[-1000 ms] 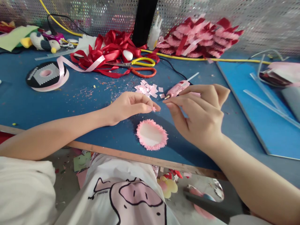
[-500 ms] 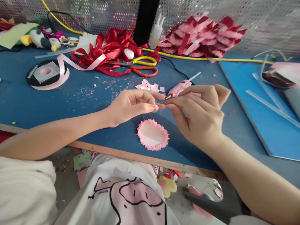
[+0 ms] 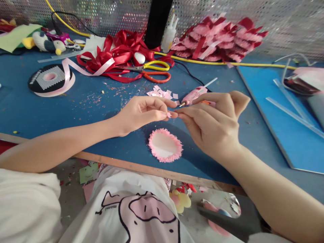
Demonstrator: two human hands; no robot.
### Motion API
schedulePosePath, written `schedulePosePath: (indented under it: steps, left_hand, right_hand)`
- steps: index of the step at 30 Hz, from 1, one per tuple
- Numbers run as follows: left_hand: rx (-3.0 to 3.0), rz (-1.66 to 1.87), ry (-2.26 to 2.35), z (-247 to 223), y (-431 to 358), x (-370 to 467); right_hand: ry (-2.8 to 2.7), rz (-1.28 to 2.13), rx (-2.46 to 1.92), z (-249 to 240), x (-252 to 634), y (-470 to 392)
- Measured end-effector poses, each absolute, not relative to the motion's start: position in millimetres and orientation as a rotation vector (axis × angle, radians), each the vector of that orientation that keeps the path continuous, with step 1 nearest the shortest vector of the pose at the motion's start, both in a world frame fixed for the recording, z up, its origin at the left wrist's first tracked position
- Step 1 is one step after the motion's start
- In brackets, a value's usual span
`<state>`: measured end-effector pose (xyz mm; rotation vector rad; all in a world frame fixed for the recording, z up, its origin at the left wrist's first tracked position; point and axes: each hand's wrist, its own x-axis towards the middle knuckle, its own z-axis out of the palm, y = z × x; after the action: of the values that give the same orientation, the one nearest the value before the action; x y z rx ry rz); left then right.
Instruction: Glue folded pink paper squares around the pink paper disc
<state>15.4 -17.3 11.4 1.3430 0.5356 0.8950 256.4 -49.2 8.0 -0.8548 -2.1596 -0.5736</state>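
Observation:
Between the thumb and a finger of my left hand is pinched a small pink piece of ribbon. My right hand is closed, thumb against forefinger, its tips meeting the left fingertips; whatever it pinches is too small to tell. Below both hands a white oval with a fringed pink edge lies flat on the table. Just beyond the fingers rest a heap of small pink ribbon squares and a pink glue gun, partly hidden behind my right hand.
Scissors with yellow and orange handles lie against tangled red ribbon. A ribbon spool stands left. Behind are a white bottle and a pink and red fringed pile. Clear glue sticks lie on a blue board.
Both hands have stayed nearly in place. My right fingertips have shifted very slightly left, towards the left hand. The oval and the other things on the table have not moved.

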Motion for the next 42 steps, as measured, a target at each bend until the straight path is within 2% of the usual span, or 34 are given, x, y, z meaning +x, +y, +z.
schedulePosePath:
  steps: [12,18,23,34,42]
  left_hand:
    - [1.2,0.892,0.595,21.6,-19.0,17.3]
    - [1.213,0.861,0.628,14.5,-15.3,17.2]
    - [1.237,0.832,0.616,12.9,-14.9,17.2]
    - [1.142,0.782,0.599,16.6,-15.5,16.7]
    - [1.097,0.798,0.579,15.6,-13.5,15.9]
  right_hand:
    - [-2.164,-0.714,-0.827,8.8,255.8,-47.8]
    - [-2.161,-0.578,-0.864,8.3,256.4,-49.3]
    - [-2.144,-0.668,-0.825,4.6,255.5,-45.8]
    - [-2.14,-0.627,-0.756,4.2,255.3,-43.7]
    - [-2.119,-0.533,-0.924,5.0,252.7,-48.9]
